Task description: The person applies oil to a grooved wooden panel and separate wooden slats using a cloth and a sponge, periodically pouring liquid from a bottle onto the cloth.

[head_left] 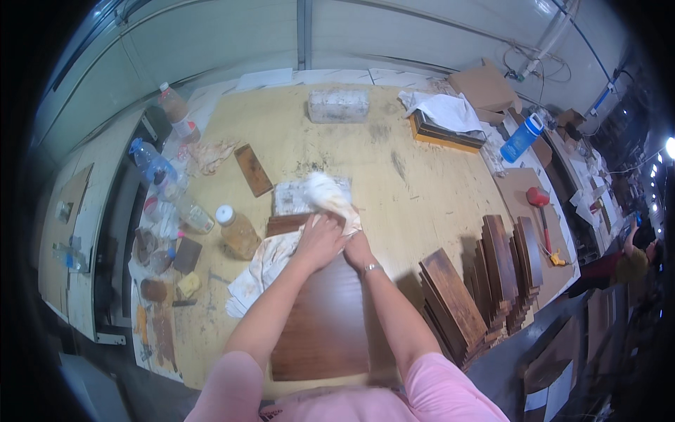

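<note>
Right grip clamps blurred cloth; left grip touches it; closure I cannot tell.

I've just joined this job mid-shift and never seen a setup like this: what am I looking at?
There is no machine here: these are a person's own bare left hand and right hand, seen from a wide fisheye camera on their head, so straight edges bend near the rim. Both hands meet at a bunched, stained white cloth; how the fingers grip it is partly hidden. A dark brown wooden panel lies between the forearms on a pale table. To its left stands a white-capped bottle of amber liquid; to its right are brown boards in stacks. Farther back are a whitish block and a blue bottle.
</note>
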